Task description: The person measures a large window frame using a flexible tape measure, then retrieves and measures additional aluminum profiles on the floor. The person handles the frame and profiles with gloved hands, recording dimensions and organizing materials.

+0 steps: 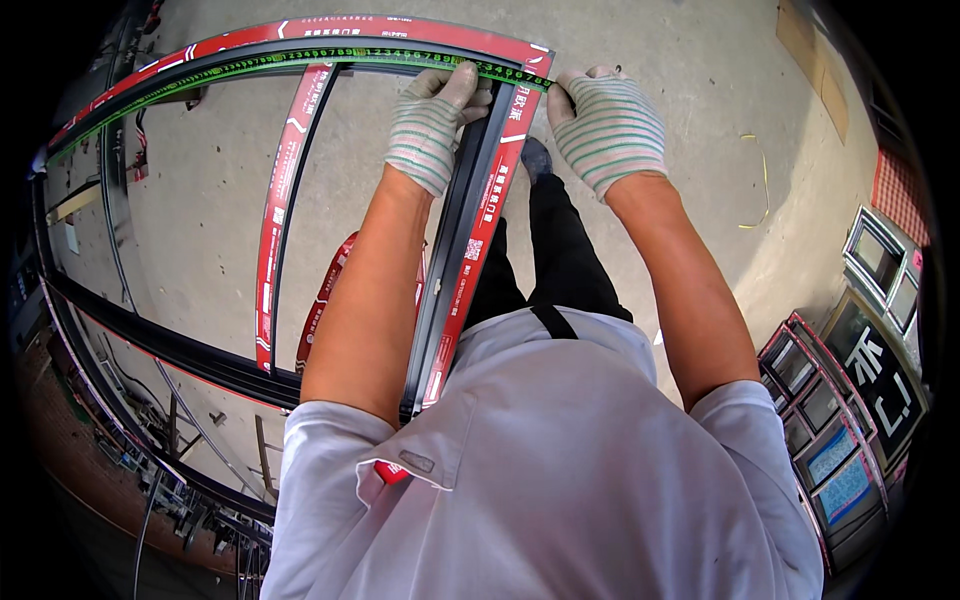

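Directly below the camera, a pale grey shirt [600, 480] fills the lower middle, with dark trousers [565, 240] beyond it. Two bare forearms reach forward to hands in white gloves striped green. The left hand [432, 130] is bent inward, thumb and fingertips at the lower edge of a green-and-black measuring tape [320, 55]; whether they pinch it or the bar beneath cannot be told. The right hand [610, 125] is closed, thumb and curled fingers around the tape's right end, just past the frame's far right corner. The tape lies along the far bar of a large black frame [485, 215] covered with red film; its long axis runs left to right, bowed by the lens, pointing away to the far left corner. A crossbar [285, 180] meets that bar from below. Beyond lies concrete floor [690, 60], with smaller window frames [830, 440] leaning at the right.
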{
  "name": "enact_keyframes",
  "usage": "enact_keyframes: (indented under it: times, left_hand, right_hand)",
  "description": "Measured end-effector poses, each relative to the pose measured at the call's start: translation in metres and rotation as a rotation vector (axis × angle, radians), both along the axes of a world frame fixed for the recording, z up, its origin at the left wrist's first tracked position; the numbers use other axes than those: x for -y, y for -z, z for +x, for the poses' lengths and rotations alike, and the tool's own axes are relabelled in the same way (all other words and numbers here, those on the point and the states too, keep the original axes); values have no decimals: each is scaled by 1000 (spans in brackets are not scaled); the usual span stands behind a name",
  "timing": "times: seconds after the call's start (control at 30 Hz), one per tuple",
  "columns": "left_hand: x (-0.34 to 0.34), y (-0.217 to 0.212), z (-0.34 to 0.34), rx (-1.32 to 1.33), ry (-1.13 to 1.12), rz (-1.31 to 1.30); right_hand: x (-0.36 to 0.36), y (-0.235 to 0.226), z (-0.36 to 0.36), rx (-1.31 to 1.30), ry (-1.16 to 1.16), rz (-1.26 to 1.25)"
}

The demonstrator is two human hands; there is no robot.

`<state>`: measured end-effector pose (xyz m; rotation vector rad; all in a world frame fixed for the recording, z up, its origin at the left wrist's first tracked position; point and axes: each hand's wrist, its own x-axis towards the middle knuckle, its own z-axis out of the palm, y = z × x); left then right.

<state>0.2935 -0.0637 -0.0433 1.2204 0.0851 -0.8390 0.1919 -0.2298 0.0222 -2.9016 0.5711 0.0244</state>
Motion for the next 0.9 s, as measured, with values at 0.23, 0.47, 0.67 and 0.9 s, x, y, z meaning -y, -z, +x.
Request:
enact_keyframes:
  times: [0.23, 0.47, 0.67, 0.9]
  left_hand:
    - [5, 1, 1, 24, 6, 35]
    - [6, 4, -1, 30, -32, 41]
    - [9, 2, -2, 54, -51, 69]
    - [11, 1, -1, 38, -71, 89]
  right_hand:
    - [2, 0, 3, -29, -12, -2]
    - [1, -5, 6, -77, 7, 30]
    - [3, -11, 8, -109, 23, 78]
    - [9, -21, 7, -208, 60, 254]
